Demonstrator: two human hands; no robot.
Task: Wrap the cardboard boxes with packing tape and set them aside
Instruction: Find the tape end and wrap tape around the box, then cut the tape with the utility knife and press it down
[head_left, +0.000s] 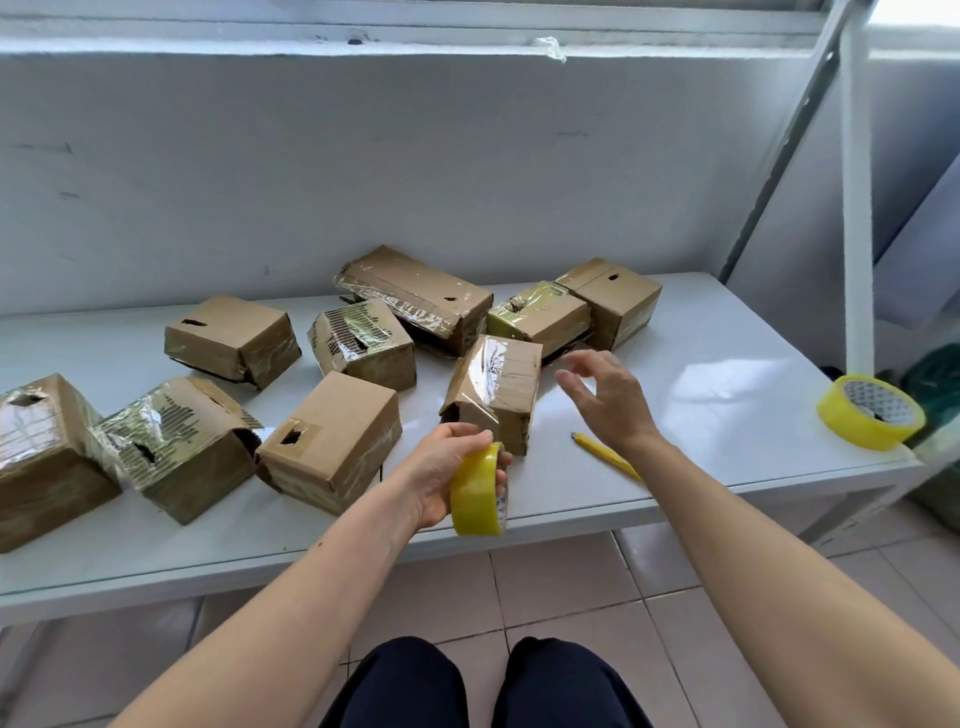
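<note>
Several brown cardboard boxes, most with shiny clear tape on them, lie scattered over a white table (701, 395). My left hand (447, 467) grips a roll of yellowish packing tape (475, 493) near the table's front edge. Just beyond it stands a small taped box (496, 389), tilted on end. My right hand (608, 400) hovers to the right of that box with fingers spread and relaxed, holding nothing. Another box (332, 441) lies to the left of my left hand.
A second tape roll (870, 410) sits at the table's right corner. A yellow box cutter (605, 454) lies on the table under my right forearm. A white wall runs behind, a metal shelf post (857, 208) rises at right, and tiled floor lies below.
</note>
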